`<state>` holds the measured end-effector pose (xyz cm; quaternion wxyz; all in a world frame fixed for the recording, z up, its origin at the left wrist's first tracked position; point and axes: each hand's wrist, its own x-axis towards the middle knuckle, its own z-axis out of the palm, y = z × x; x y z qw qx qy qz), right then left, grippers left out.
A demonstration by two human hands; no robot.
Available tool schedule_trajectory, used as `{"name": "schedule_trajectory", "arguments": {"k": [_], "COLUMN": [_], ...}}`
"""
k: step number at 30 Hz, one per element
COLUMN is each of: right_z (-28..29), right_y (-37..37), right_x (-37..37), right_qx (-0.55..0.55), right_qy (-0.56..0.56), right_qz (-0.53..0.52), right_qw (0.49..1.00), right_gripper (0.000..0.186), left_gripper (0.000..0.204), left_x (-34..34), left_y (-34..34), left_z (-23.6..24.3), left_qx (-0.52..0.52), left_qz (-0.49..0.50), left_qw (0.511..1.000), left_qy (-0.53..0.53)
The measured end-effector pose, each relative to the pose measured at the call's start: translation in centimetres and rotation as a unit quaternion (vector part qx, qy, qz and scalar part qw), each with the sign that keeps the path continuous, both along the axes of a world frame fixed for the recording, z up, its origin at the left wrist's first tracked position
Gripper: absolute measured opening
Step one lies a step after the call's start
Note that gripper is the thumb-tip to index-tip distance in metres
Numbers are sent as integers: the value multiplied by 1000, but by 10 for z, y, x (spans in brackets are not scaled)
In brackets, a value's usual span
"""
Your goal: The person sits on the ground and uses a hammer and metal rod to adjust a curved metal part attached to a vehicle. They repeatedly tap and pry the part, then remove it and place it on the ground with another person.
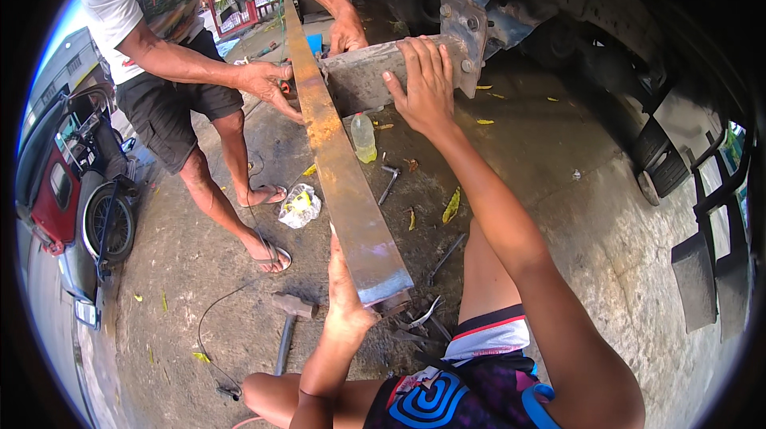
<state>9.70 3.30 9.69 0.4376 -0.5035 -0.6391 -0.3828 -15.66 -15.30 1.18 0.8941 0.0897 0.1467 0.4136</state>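
A long rusty steel beam (339,166) runs from near my knees up to the far end beside a co-worker. My left hand (345,289) grips its near end from the left and below; most of those fingers are hidden behind the metal. My right hand (423,87) lies on a grey metal chassis rail (363,78), fingers stretched over its upper edge and thumb apart. The rail ends at a bolted plate (465,42). The beam touches or crosses close to the rail's left end. The co-worker's hands (267,86) are at the beam and the rail there.
On the concrete are a hammer (289,313), a socket wrench (388,183), a plastic bottle (364,138), a clear plastic bag (301,205) and a thin cable (201,333). Vehicle parts hang at upper right. A red sidecar (60,189) stands at far left.
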Motion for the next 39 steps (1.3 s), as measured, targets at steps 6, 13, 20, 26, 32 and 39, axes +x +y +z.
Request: {"name": "schedule_trajectory", "arguments": {"k": [6,13,20,26,32,39], "right_z": [-1,-1,0,-1,-2,-1], "right_y": [0,2,1,2,3,1], "right_x": [0,-3,-3,-4,-5,-5], "right_qx": [-5,-4,-5,-8,-10,-16], "right_qy": [1,2,0,6,6,11], "right_qz": [-3,-16,-15,-17,-19,-12], "right_qw": [1000,1000,1000,1000,1000,1000], "right_gripper": [57,58,61,58,58,59], "left_gripper": [32,35,34,38,43,43], "left_x": [0,2,3,4,7,8], "left_y": [-1,-3,-4,-4,-4,-5], "left_z": [5,10,14,18,19,23], "left_qx": [-4,-17,-34,-37,-17,-6], "left_qz": [0,1,5,4,30,37], "left_qw": [999,1000,999,999,999,997], "left_qy": [33,2,-1,-5,29,60]}}
